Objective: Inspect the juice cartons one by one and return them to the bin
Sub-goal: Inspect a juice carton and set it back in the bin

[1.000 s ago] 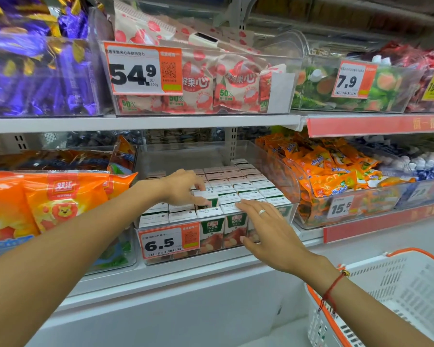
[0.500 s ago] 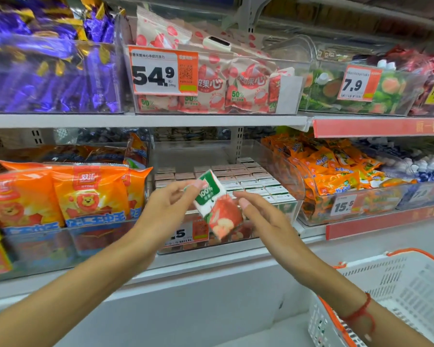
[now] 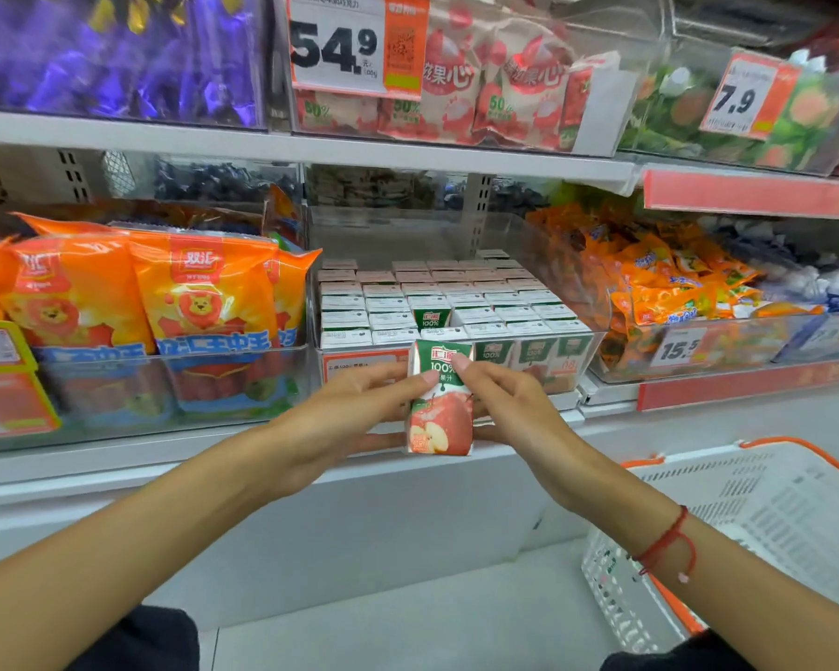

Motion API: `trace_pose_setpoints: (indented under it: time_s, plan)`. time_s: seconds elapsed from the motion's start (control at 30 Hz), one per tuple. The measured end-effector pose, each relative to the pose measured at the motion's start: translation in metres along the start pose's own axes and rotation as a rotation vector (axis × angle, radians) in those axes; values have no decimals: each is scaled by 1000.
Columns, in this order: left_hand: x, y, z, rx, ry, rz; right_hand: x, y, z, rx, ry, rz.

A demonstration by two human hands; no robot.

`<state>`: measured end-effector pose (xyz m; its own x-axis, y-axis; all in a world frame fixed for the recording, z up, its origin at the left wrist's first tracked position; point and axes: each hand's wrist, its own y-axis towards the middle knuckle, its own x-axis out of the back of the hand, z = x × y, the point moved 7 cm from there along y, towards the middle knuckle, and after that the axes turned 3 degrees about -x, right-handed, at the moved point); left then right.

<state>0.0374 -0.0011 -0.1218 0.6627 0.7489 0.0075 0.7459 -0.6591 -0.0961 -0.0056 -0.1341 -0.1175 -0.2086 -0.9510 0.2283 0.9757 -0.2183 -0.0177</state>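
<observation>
Two bare forearms reach from the lower corners toward the frame's centre. The left hand (image 3: 354, 418) and right hand (image 3: 509, 404) face each other, fingertips pinching a small juice carton (image 3: 441, 418) between them. A red string bracelet (image 3: 667, 544) circles the right wrist.

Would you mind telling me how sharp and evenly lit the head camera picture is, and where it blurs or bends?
Head view: lighting is bright and even, without hard shadows; the held juice carton and both hands, left hand and right hand, are fairly sharp; the purple sweets and 7.9 price tag smear; the shelf edge bows from the wide lens.
</observation>
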Motion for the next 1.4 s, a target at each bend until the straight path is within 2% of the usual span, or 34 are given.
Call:
trace_pose_setpoints:
  time_s: [0.13,0.27,0.4,0.5,0.6,0.67,0.73,0.83,0.93,1.07,1.17,1.3,1.4]
  plan:
    - [4,0,-1,-56,32,-33,-2,1,-4,-21,56,40]
    - [6,2,2,-96,-55,-126,-5,-1,-9,-47,65,175]
    - [11,5,3,-114,-101,-178,-9,0,-14,-31,25,206]
    - [13,7,2,-120,-116,-216,-5,3,-12,18,49,149]
    - [23,9,-5,-193,-65,-361,3,4,-5,87,62,25]
    - [26,9,-8,-227,25,-413,8,0,2,173,-44,-95]
    - [21,8,-6,-216,89,-384,8,-7,10,275,-227,-199]
    - [18,9,-1,-168,114,-334,3,-9,13,339,-361,-207]
    - [21,10,-1,-104,84,-225,5,1,6,220,-229,-51]
    - [19,9,-5,-98,48,-127,6,6,-13,-35,-44,162]
    - [12,10,-8,-125,47,-77,1,4,-17,-101,21,283]
    - [9,10,-9,-142,35,-41,1,2,-10,-60,27,315]
    - [7,12,-6,-112,29,20,5,2,-9,-45,3,208]
